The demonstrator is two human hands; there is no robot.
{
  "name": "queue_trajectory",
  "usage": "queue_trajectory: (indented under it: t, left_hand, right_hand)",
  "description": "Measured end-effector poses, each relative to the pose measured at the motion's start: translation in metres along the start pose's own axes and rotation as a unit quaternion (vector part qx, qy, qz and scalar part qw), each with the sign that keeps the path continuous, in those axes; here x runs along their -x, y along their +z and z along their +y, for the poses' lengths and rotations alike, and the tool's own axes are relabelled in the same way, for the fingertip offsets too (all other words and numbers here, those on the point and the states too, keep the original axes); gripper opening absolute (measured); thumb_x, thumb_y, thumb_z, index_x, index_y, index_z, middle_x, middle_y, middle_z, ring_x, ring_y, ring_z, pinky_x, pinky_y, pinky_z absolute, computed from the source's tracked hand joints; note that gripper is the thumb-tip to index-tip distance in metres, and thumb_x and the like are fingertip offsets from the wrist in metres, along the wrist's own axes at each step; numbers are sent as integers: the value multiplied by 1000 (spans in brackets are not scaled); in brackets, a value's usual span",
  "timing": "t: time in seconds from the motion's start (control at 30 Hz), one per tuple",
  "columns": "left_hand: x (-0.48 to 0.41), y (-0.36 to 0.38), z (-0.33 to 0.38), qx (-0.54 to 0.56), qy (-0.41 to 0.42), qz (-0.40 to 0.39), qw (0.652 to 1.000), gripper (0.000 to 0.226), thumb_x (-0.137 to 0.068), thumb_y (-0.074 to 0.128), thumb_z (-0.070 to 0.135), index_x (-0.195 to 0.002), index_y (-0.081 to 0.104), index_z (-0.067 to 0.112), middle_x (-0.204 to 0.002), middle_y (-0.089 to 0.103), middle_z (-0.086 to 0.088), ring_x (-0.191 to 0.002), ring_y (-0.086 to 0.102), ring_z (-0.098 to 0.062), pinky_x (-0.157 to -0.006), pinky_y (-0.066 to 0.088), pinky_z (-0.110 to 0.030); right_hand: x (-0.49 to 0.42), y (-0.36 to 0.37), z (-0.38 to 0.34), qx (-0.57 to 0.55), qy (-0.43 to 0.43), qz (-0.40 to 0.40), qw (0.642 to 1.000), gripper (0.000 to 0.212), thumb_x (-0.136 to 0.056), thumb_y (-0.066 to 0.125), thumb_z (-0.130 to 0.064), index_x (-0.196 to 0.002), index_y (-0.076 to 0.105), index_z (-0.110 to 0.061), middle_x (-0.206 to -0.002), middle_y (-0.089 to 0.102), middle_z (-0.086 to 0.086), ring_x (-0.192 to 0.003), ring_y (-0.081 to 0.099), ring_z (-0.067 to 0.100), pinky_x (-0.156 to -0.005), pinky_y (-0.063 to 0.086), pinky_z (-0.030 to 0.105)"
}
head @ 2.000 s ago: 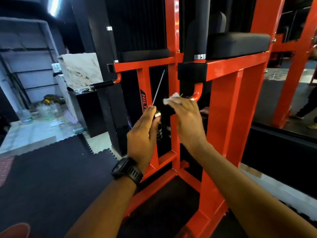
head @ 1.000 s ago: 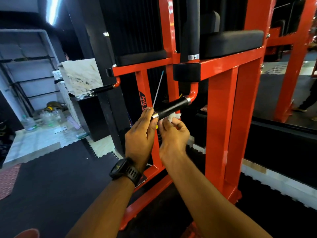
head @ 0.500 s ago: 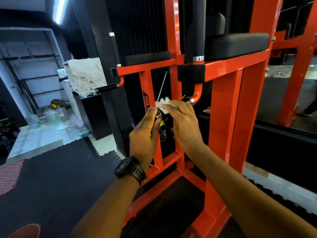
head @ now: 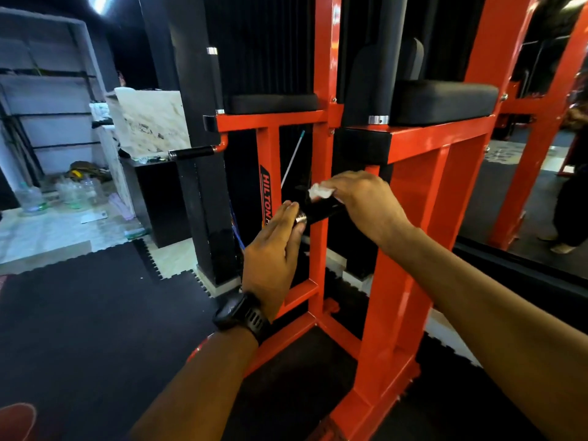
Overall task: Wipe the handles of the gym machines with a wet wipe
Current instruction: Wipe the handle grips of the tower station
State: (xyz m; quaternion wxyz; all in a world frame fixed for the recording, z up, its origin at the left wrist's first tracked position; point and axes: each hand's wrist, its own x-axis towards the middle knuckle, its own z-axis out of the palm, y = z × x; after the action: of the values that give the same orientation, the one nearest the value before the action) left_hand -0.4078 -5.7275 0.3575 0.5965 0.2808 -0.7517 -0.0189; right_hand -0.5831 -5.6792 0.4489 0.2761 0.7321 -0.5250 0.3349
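Note:
A red gym machine (head: 426, 173) with black pads stands in front of me. Its near black handle (head: 318, 211) with a chrome end cap juts toward me at centre. My right hand (head: 362, 198) lies over the top of this handle, holding a white wet wipe (head: 319, 190) against the grip. My left hand (head: 273, 246), a black watch on its wrist, has straight fingers touching the chrome end of the handle. A second black handle (head: 194, 152) sticks out to the left of the frame.
Black rubber floor mats (head: 79, 313) cover the ground. A marble-topped black counter (head: 149, 128) stands at the left, with plastic bottles (head: 31, 198) on pale tiles beyond. A mirror at right shows a person's legs (head: 569, 214). A red shoe (head: 16, 418) is at bottom left.
My right hand with the wipe went from under the handle's end to over the top of the grip, then slid up the handle away from the end. My left hand stayed at the chrome cap.

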Motion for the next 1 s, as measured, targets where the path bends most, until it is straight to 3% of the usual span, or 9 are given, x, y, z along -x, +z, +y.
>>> queue_trajectory:
  t: [0.1,0.2,0.27,0.37,0.5,0.6,0.73,0.83,1.0]
  left_hand:
    - [-1,2,-1,-9,12,-1,1000,40,-102,50,28,-138,59,11,-138,61,-10,-125,58,-18,-103,44,-21]
    - [-1,0,1,10,-5,0,1000,42,-103,45,32,-137,59,10,-138,61,-10,-128,55,-17,-106,29,-4]
    - [0,2,2,26,-2,-2,1000,43,-104,45,32,-138,58,10,-139,60,-9,-130,54,-17,-108,34,-10]
    - [-1,4,-1,6,25,11,1000,42,-104,44,32,-136,60,8,-137,61,-11,-125,59,-20,-101,45,-24]
    - [-2,5,-1,4,33,13,999,52,-107,32,39,-135,60,5,-135,62,-15,-122,60,-23,-101,34,-14]
    - [-1,5,1,-8,38,28,999,46,-105,39,33,-131,63,4,-131,65,-15,-119,64,-25,-95,45,-22]
    - [-3,7,-3,-24,58,37,997,48,-107,36,35,-128,65,3,-129,66,-14,-116,66,-24,-94,49,-26]
    - [-2,8,-3,-15,43,33,998,45,-106,39,33,-129,65,4,-130,66,-13,-117,65,-24,-95,48,-25]
    - [-1,9,-1,-11,37,34,999,40,-101,47,27,-130,63,4,-132,64,-13,-121,63,-22,-100,43,-20]
  right_hand:
    - [4,2,-14,-4,-70,-35,997,21,-86,66,-4,-105,75,-9,-102,75,7,-94,68,23,-79,53,28]
    - [-7,-4,-3,0,5,-61,998,24,-94,58,-15,-111,74,-9,-108,74,10,-101,69,26,-88,55,37]
    - [-11,-9,0,34,42,-68,996,32,-93,48,-22,-107,75,-11,-106,74,11,-99,71,30,-85,58,45]
    - [-11,-1,-25,39,-61,-108,991,29,-86,59,0,-109,74,-9,-110,74,6,-104,69,24,-89,57,33]
    - [-21,-2,-12,26,-51,-166,984,36,-83,67,3,-111,73,-18,-113,71,-5,-106,66,12,-92,54,29]
    - [-32,-6,4,64,5,-214,975,36,-80,70,1,-102,73,-27,-105,71,-9,-98,68,12,-83,56,37]
    - [-42,-5,0,56,-15,-278,959,26,-88,61,-4,-99,72,-25,-101,70,-10,-94,67,10,-82,53,29]
    - [-47,-12,20,101,64,-286,951,25,-91,58,-7,-100,73,-25,-97,71,-5,-92,68,18,-81,54,37]
    - [-34,-2,14,64,7,-244,968,27,-86,62,-7,-99,73,-27,-104,71,-11,-96,66,8,-82,54,29]
